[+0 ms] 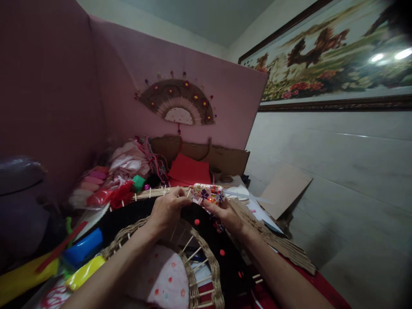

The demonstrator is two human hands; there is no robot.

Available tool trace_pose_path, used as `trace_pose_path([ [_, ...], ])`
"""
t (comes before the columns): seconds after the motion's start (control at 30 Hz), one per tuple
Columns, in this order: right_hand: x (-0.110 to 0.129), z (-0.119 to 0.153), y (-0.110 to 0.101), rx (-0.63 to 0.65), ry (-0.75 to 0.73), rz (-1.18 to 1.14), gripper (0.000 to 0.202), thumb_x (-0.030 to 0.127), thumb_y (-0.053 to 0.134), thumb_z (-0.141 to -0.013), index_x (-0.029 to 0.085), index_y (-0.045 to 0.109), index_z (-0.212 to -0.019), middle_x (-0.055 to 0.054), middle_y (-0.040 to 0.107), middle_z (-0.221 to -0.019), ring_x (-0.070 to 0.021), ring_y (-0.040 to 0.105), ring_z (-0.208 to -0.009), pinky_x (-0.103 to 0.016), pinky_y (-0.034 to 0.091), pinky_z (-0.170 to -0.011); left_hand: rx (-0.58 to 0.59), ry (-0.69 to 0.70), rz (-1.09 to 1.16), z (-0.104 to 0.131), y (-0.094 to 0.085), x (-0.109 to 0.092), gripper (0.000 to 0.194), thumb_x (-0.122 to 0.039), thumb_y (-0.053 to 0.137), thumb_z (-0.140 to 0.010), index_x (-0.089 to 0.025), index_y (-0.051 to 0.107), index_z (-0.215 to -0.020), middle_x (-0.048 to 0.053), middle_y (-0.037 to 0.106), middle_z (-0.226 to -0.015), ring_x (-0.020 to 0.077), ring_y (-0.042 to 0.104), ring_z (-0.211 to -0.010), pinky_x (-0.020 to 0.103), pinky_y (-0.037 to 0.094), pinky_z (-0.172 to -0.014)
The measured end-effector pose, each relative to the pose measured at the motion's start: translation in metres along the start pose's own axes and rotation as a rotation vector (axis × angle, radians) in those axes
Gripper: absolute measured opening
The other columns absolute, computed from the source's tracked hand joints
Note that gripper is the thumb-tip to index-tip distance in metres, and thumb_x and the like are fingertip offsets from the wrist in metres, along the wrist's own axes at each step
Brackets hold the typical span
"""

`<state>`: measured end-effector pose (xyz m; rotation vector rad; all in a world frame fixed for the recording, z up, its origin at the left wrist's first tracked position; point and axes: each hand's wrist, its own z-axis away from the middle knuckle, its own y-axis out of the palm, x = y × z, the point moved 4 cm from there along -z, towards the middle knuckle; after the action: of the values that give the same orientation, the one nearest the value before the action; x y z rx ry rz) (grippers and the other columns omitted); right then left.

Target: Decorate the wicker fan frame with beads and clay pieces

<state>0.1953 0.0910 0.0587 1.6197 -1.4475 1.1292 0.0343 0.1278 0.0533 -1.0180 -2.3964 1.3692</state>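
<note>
A large fan-shaped piece with a black band [230,262], braided cord arcs [214,268] and thin sticks lies in front of me. Its lower centre is white dotted fabric [164,274]. Small red dots sit on the black band. My left hand [169,210] pinches the band's upper edge, its fingertips near a stick end. My right hand [227,214] is wrapped round a flower-patterned glue gun [209,192] with a small red light. The gun's tip points left, close to my left fingertips, and a pale glue stick [247,196] extends from its back.
Behind are red sheets [189,169], cardboard [230,159], pink fabric [128,159] and a green block [139,183]. Blue [85,246] and yellow [85,272] packets lie left. Corrugated cardboard [280,242] lies right. A finished-looking fan [180,96] hangs on the pink panel.
</note>
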Motion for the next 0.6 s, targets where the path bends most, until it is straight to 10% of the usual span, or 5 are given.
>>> trace_pose_path([
  [0.6,0.001,0.001,0.001,-0.012,-0.006,0.053,0.036,0.043,0.063,-0.078,0.024,0.066,-0.108,-0.004,0.068,-0.109,-0.0260,0.059,-0.105,-0.044,0.041,-0.097,-0.046,0.035,0.304,0.003,-0.001,0.015,0.024,-0.015,0.050,-0.082,-0.024,0.071,-0.083,0.002,0.063,-0.085,0.0116,0.057,-0.074,0.023,0.041,-0.067],
])
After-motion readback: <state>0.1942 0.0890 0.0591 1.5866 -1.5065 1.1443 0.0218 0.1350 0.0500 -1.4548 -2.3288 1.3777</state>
